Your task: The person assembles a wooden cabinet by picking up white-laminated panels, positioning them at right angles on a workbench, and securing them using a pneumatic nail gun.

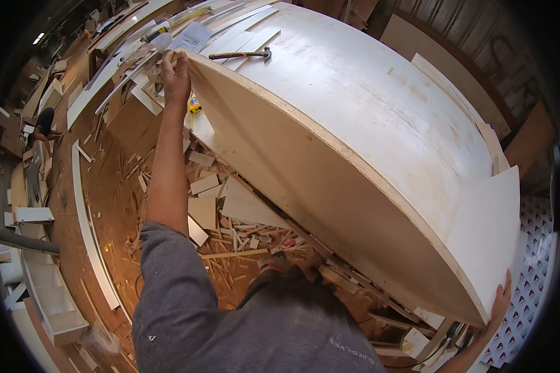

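A large white board [330,180] with a raw chipboard edge stands tilted on its edge across the worktable. My left hand [176,69] is closed around its far left corner, arm stretched out. At the near right end my right hand [501,298] grips the board's other end, fingers against a white end panel [486,227] that meets the board there. Part of the right hand is hidden behind the edge. A claw hammer [242,55] lies on the table just beyond my left hand. Below that hand sits a yellow tape measure [195,104].
The white worktable top [367,74] stretches behind the board. White strips [246,40] and a paper sheet [191,37] lie at its far left. Wood offcuts [230,230] litter the floor around my feet. Another person [45,127] is low down at the far left.
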`<state>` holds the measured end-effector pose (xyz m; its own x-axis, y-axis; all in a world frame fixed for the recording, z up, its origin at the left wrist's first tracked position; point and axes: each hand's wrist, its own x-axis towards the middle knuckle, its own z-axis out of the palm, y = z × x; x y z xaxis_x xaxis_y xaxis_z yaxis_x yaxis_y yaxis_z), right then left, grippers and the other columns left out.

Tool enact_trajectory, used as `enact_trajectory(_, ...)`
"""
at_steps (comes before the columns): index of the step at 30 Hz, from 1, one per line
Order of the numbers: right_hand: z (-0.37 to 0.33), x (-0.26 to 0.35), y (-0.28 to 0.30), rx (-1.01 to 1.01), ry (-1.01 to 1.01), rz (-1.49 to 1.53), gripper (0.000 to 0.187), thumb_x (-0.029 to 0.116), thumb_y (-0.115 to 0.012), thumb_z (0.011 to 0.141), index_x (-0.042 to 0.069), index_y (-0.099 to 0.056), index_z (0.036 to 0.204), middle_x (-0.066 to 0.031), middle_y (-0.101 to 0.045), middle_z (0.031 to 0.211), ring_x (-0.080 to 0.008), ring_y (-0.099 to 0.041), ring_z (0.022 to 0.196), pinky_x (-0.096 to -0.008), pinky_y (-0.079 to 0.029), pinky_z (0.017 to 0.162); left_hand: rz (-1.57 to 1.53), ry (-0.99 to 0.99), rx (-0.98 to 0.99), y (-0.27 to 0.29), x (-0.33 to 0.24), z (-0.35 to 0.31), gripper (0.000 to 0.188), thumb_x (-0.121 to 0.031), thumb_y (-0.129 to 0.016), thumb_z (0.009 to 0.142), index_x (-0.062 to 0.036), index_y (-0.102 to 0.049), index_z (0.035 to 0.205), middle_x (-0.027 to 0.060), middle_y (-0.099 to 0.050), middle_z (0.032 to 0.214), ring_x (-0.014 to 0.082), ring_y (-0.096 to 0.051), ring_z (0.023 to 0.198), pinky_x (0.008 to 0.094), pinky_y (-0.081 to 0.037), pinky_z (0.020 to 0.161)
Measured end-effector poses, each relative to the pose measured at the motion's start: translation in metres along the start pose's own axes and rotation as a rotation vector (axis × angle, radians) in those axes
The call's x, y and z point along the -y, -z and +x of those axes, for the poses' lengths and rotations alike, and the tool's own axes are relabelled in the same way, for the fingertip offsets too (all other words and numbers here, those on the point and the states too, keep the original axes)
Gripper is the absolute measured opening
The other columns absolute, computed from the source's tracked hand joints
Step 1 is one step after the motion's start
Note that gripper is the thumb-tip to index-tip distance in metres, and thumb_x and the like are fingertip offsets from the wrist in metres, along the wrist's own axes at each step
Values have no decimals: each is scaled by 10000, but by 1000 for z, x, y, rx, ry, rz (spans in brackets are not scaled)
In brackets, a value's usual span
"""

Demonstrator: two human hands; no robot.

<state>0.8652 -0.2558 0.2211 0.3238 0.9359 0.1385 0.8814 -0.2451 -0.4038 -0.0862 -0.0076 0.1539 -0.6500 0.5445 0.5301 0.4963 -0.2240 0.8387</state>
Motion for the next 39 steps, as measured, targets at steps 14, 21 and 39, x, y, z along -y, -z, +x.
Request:
enact_trajectory(14,2,-27,1,-6,30,5,599,-15,-387,860,55,-397,1455,-179,-406,1480,-293,-350,1392,-360,-238,1155,1,146,104,1,1,6,824,-653,-482,904,-25,-360,1424,241,-482,1351,334,-473,1259,405,-354,1057)
enact_trajectory(21,-1,31,-5,-31,-61,-19,552,24,-452,886,85,-432,1434,-180,-471,1436,-275,-422,1352,-335,-303,1125,-205,133,147,1,53,18,729,-634,-394,954,-71,-375,1417,169,-440,1418,268,-452,1297,441,-361,1072)
enact_trajectory(39,-204,18,-85,-1102,-412,341,319,117,-481,1001,19,-535,1300,-55,-609,933,-116,-577,775,-259,-498,734,357,353,259,3,118,-243,598,-474,-329,1015,-40,-380,1423,198,-428,1408,299,-453,1272,444,-357,1039)
